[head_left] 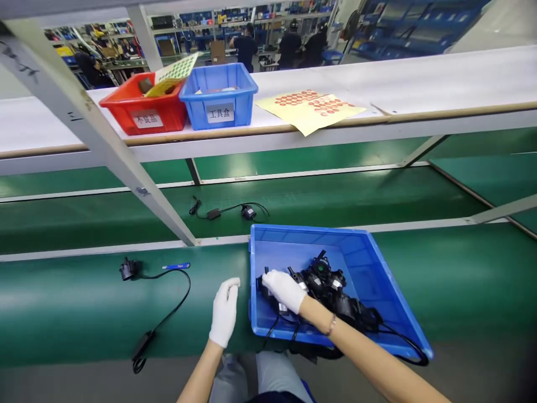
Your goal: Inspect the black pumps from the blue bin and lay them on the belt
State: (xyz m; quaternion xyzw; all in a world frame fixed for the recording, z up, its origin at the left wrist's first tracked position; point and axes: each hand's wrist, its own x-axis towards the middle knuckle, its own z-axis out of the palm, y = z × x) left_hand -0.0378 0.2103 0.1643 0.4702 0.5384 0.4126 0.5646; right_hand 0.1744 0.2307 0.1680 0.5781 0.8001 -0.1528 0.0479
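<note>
My right hand [286, 290], in a white glove, reaches into a blue bin [394, 280], its fingers closed around a black pump-like unit [268, 292] at the bin's left side. The hand hides most of that unit. Beside it lies a pile of similar black units [323, 280] with cables, some hanging over the front rim. My left hand [225, 312], also gloved in white, hovers just left of the bin with fingers drawn together and nothing visible in them. Further left on the green bench, a black corded unit [129, 269] lies with its cable stretched toward the front edge.
A blue pen-like tool [176, 266] lies near the corded unit. Another corded unit [248, 212] sits on the green belt behind. A slanted white post [138, 173] rises at left. The shelf holds a red bin [142, 117], a small blue bin [220, 106] and yellow sticker sheets [308, 117].
</note>
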